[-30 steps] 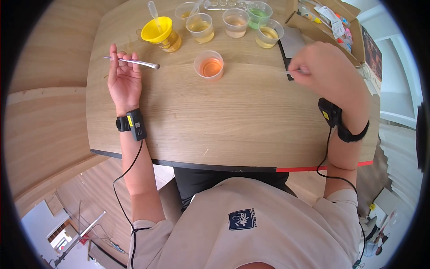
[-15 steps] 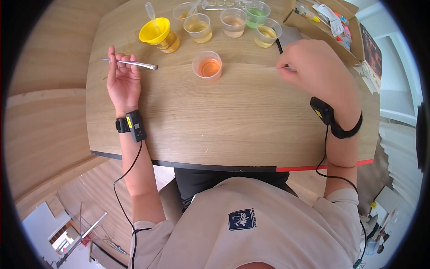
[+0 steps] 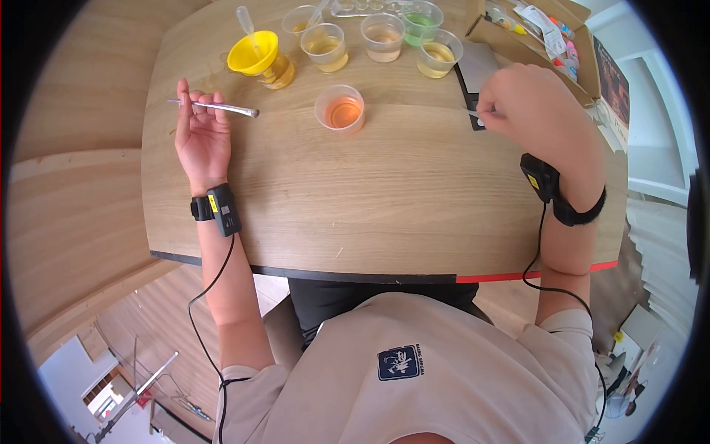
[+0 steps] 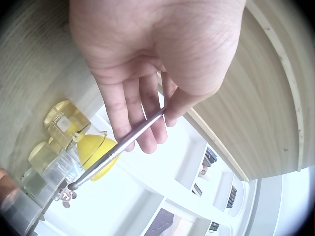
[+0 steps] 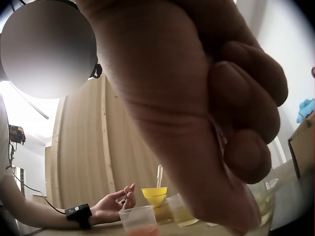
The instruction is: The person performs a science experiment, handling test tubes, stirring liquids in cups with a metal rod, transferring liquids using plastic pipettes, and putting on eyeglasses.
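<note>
My left hand [image 3: 203, 144] is palm up at the table's left, pinching a slim makeup brush [image 4: 118, 147] between thumb and fingers. The brush's dark tip points right in the head view. Over a flat grey-and-black device [image 3: 479, 70] at the right, my right hand [image 3: 536, 111] is bent at the wrist with curled fingers. A thin pale piece [image 3: 471, 112] sticks out from its fingertips; I cannot tell what it is. Between the hands stands a clear plastic cup of orange liquid [image 3: 340, 111]. Beyond my left hand, a yellow funnel [image 3: 252, 52] with a plastic dropper [image 3: 245, 20] sits in a beaker [image 3: 279, 75] of amber liquid.
Along the back stand cups of pale yellow liquid [image 3: 325, 50], pinkish liquid [image 3: 382, 41] and green liquid [image 3: 422, 26]. A clear tray [image 3: 362, 9] lies behind them. At the back right, a cardboard box [image 3: 481, 29] holds small bottles. Cables hang from both wrist cameras.
My right hand swung left, then came back right and uncovered more of the grey-and-black device. My left hand keeps its pinch on the makeup brush, nearly still.
</note>
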Tool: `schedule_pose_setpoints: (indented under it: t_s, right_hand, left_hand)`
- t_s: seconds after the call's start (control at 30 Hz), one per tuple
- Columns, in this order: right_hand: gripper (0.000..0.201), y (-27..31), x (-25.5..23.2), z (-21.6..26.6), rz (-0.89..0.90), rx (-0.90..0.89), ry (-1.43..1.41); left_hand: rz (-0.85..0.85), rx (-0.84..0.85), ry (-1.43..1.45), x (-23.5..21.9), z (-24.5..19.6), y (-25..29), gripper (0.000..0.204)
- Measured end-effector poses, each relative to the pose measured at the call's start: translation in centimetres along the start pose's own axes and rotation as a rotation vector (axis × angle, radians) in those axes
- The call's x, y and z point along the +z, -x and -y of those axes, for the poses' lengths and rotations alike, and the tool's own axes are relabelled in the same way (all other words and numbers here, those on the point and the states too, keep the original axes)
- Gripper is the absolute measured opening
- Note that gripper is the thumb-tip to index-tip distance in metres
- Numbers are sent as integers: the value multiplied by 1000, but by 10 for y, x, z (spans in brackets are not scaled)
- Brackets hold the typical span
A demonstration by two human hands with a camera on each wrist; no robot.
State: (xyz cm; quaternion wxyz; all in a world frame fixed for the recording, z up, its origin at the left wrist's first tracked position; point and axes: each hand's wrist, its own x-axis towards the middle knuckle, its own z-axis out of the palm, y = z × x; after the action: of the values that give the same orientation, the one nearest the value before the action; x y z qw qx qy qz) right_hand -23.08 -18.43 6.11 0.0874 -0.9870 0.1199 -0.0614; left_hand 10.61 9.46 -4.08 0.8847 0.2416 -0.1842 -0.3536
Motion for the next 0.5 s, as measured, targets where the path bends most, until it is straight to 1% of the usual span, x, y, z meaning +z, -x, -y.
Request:
schedule_pose_setpoints:
  t_s: [0.1,0.2,0.23,0.3,0.33,0.4,0.5]
  right_hand:
    - [10,-2,0,2,47,-41,-24]
    - [9,-10,-5,7,31,-6,-106]
    - [9,-10,-5,6,31,-5,-106]
    - [8,-10,-4,3,97,24,-24]
    - [8,-7,-4,2,96,24,-24]
    - [8,-1,-4,2,85,-66,-103]
    - [9,-8,-8,7,51,-13,-99]
  left_hand:
    - [2,0,2,2,1,0,38]
    - [-27,11,17,2,1,0,38]
    - [-26,11,16,2,1,0,38]
    - [7,3,13,1,1,0,38]
    - [8,3,13,1,0,0,38]
    - [5,3,3,0,0,0,38]
    - [-17,11,4,1,1,0,39]
